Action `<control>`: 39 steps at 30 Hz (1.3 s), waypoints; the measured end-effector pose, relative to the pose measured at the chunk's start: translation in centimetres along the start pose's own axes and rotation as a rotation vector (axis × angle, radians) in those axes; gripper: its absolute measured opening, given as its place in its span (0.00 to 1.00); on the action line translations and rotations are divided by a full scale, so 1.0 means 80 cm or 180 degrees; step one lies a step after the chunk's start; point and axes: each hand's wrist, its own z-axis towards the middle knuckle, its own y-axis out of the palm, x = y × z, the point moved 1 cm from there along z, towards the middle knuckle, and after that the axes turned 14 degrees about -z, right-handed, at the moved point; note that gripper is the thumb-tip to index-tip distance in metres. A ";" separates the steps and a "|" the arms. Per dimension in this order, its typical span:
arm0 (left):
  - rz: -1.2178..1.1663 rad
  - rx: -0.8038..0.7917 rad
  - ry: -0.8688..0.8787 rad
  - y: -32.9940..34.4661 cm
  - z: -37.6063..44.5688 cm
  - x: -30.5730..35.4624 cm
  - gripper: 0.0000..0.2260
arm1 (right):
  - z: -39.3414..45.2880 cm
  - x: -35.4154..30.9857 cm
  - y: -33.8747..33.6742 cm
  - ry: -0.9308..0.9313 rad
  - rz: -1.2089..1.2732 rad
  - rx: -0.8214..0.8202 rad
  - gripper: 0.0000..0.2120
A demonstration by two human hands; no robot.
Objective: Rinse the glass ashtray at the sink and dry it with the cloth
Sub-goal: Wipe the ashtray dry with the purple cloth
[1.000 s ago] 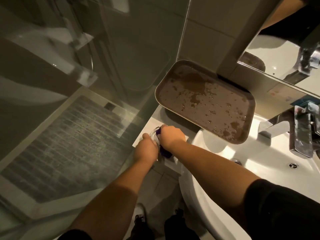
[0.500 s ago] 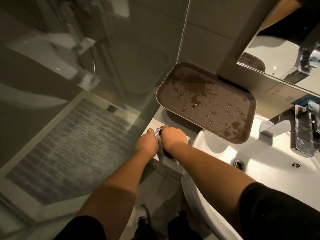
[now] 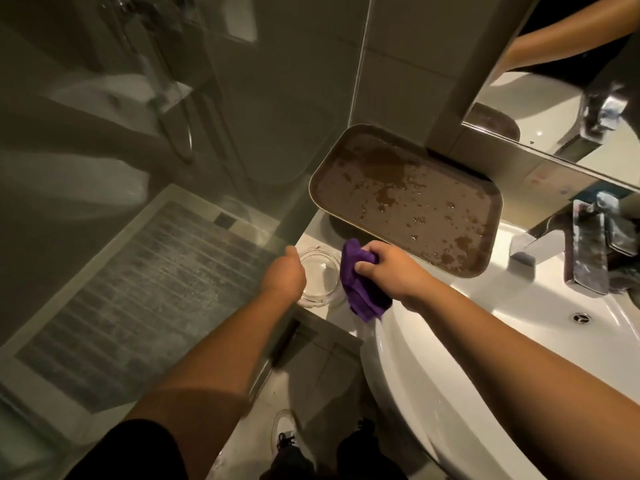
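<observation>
The clear glass ashtray lies flat on the white counter ledge left of the sink. My left hand rests at its left rim, fingers curled over the edge; whether they grip it I cannot tell. My right hand is closed on a bunched purple cloth, held just right of the ashtray and off the glass. The cloth hangs down over the ledge's edge.
A wet brown tray leans across the counter's back and the basin rim. The white basin with chrome tap and drain hole fills the right. A glass shower screen stands left; a mirror hangs above.
The ashtray, held up and wiped between both hands before, now lies flat on the ledge. My right hand has pulled the cloth away to the right.
</observation>
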 end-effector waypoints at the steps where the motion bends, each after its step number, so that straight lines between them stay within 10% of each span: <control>1: -0.0221 -0.0030 -0.0014 -0.001 -0.001 0.000 0.12 | -0.010 0.003 -0.006 -0.0008 0.0133 -0.0034 0.02; 10: -0.2469 -0.0460 -0.0015 -0.032 -0.049 0.001 0.07 | -0.076 0.021 -0.047 -0.0114 0.0289 0.0273 0.07; 24: -0.1340 -0.0220 0.1153 -0.108 -0.138 0.132 0.11 | -0.090 -0.024 -0.098 -0.1231 0.1685 -0.0389 0.19; 39: -0.2428 0.1145 0.1052 -0.054 -0.136 0.194 0.11 | -0.114 -0.049 -0.026 -0.0245 0.2492 0.2428 0.22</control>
